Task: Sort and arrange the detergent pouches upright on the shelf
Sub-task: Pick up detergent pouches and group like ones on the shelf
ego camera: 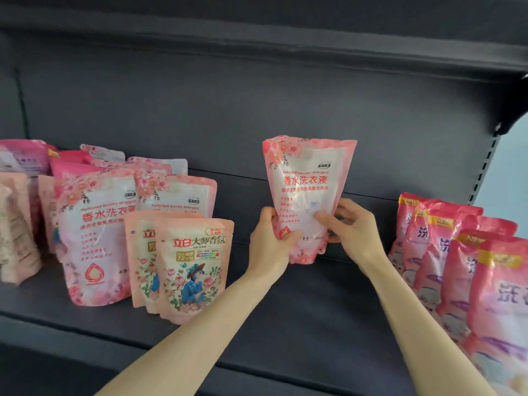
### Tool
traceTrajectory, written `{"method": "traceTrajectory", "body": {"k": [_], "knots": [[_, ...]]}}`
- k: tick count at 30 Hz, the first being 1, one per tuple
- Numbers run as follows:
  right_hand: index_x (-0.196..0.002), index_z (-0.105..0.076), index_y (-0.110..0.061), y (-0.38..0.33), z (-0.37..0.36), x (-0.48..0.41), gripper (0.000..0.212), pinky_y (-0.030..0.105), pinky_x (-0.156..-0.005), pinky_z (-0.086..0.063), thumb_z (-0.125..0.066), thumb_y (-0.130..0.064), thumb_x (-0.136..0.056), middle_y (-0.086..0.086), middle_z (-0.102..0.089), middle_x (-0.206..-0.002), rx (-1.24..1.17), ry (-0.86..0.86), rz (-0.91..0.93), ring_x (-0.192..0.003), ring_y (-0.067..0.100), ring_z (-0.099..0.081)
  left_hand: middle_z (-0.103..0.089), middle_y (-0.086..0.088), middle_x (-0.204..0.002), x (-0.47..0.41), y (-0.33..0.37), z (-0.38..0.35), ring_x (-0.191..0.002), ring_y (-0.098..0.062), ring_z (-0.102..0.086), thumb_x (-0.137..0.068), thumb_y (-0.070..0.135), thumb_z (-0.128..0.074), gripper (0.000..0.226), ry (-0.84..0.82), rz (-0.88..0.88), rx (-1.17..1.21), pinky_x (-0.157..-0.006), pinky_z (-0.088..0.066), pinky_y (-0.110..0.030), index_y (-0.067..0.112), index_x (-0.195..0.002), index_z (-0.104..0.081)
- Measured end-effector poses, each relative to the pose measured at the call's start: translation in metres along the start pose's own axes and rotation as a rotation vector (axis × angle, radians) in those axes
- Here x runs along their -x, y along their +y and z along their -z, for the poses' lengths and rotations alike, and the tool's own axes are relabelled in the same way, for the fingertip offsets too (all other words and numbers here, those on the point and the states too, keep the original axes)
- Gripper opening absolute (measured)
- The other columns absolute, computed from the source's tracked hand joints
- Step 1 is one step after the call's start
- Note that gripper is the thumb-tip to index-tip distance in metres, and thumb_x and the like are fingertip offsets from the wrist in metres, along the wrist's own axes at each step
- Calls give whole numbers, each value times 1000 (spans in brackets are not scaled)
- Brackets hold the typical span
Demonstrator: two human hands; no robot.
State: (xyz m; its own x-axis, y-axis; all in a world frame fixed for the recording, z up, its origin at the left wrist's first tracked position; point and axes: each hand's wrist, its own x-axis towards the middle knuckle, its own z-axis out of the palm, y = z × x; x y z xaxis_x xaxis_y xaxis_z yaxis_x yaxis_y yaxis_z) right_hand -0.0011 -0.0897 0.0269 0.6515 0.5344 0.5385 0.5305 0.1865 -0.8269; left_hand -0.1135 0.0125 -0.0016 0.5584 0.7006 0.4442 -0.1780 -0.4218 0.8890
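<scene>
A pink floral detergent pouch (305, 178) stands upright in the middle of the dark shelf (285, 318), held at its lower half from both sides. My left hand (270, 241) grips its lower left edge with the thumb on the front. My right hand (353, 227) pinches its lower right side. To the left, matching pink floral pouches (94, 235) stand upright in rows, with smaller peach pouches (194, 267) showing a figure in a hat in front of them. A row of darker pink pouches (457, 258) leans along the right.
More pale pouches (17, 224) crowd the far left edge. The shelf's back panel (257, 115) rises behind everything, and an upper shelf (285, 32) overhangs. A slotted upright (485, 164) bounds the right end. Bare shelf surface lies between the left group and the right row.
</scene>
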Motion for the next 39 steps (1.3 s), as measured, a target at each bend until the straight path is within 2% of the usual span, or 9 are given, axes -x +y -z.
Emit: {"method": "traceTrajectory", "body": {"k": [4, 8, 11, 15, 19, 25, 29, 34, 39], "knots": [[-94, -70, -20, -57, -2, 23, 15, 23, -65, -57, -72, -13, -81, -5, -74, -90, -37, 64, 152, -80, 12, -71, -59, 17, -97, 30, 43, 24, -79, 12, -58, -82, 18, -71, 37, -15, -76, 170, -63, -47, -4, 21, -109, -47], [-93, -70, -20, -105, -32, 52, 11, 37, -69, -59, -70, -15, -83, -1, -74, -90, -61, 96, 239, -82, 24, -69, -62, 14, -98, 62, 70, 65, -82, 13, -60, -82, 18, -72, 39, -16, -135, 319, -64, -49, -8, 18, -111, -46], [-93, -70, -21, -127, -72, 77, 11, 46, -64, -57, -69, -18, -83, 3, -73, -88, -89, 90, 240, -75, 25, -69, -61, 15, -102, 82, 74, 117, -86, 13, -60, -81, 18, -72, 40, -1, -165, 349, -65, -48, -7, 19, -113, -47], [-93, -71, -18, -139, -145, 112, 12, 33, -61, -58, -71, -17, -81, 1, -74, -86, -133, 63, 194, -76, 23, -69, -60, 18, -105, 103, 53, 201, -92, 14, -58, -80, 21, -72, 40, -6, -153, 303, -68, -49, -7, 32, -110, -47], [-90, -72, -21, -141, -222, 138, 9, 50, -75, -57, -72, -17, -81, 3, -74, -88, -141, 8, 116, -83, 37, -67, -63, 13, -108, 115, 25, 282, -92, 9, -61, -80, 17, -72, 44, 28, -120, 238, -68, -50, -9, 25, -117, -49], [-99, -67, -12, -136, -312, 151, 18, 37, -69, -60, -71, -16, -83, 1, -74, -91, -114, -68, 16, -84, 23, -71, -64, 14, -109, 104, -19, 374, -95, 6, -62, -78, 17, -74, 44, 23, -45, 130, -76, -53, -18, 31, -111, -49], [-93, -64, -16, -117, -357, 148, 14, 40, -68, -60, -72, -20, -83, 1, -73, -90, -17, -99, -42, -81, 23, -71, -62, 13, -111, 85, -53, 411, -102, 0, -60, -78, 15, -75, 48, -20, 15, 54, -76, -52, -18, 32, -113, -47], [-99, -65, -14, -93, -395, 136, 23, 42, -72, -59, -73, -25, -81, -5, -72, -91, 102, -75, -56, -82, 15, -70, -60, 18, -108, 56, -89, 432, -98, 8, -57, -79, 10, -73, 48, -69, 20, -56, -80, -51, -15, 23, -117, -46], [-103, -64, -12, -75, -416, 123, 27, 42, -78, -57, -72, -28, -82, -3, -71, -91, 229, -27, -76, -85, 15, -67, -62, 18, -100, 32, -110, 438, -86, 18, -57, -78, 11, -75, 44, -90, 0, -120, -68, -45, -3, 21, -114, -51]]}}
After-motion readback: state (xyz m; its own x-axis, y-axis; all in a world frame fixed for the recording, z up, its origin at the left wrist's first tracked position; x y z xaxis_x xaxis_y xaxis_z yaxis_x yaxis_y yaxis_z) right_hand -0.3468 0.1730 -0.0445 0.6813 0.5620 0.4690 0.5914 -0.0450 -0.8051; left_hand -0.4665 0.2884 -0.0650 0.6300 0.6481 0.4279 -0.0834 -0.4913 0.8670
